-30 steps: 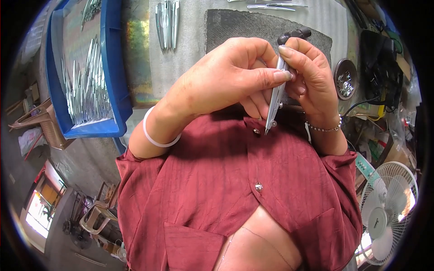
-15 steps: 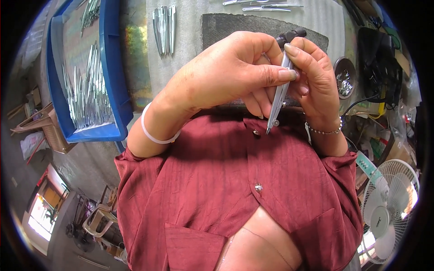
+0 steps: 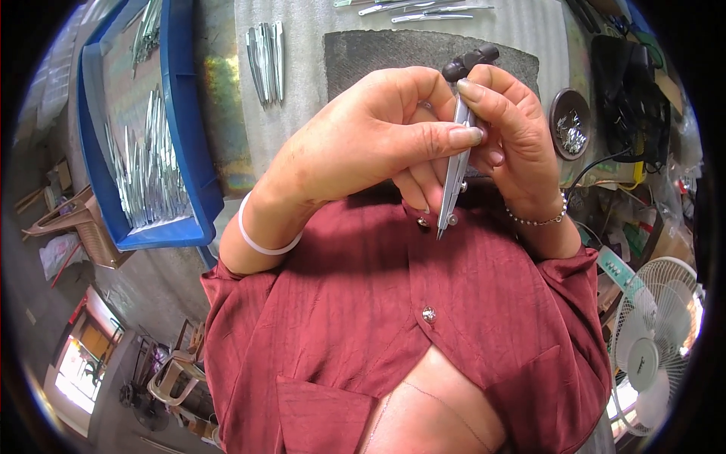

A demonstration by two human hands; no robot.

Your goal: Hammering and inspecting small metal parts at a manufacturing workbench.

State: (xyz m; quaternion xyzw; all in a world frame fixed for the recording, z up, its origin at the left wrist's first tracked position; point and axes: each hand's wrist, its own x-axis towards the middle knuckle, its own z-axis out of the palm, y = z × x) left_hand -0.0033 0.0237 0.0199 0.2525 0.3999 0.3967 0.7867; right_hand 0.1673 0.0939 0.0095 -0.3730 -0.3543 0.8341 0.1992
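Hands meet close above the counter (image 3: 514, 30) — left hand (image 3: 363, 144) and right hand (image 3: 514, 136) both pinching a slim metal compass (image 3: 456, 163), point down, just above a red shirt (image 3: 363, 303) — steady, even finger pressure near the hinge seems wisest.

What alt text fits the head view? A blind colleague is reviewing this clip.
Both hands hold a closed metal compass upright at chest height, left hand and right hand pinching it, its black knob up. Behind lie a grey mat, a blue tray of metal pieces and a fan.
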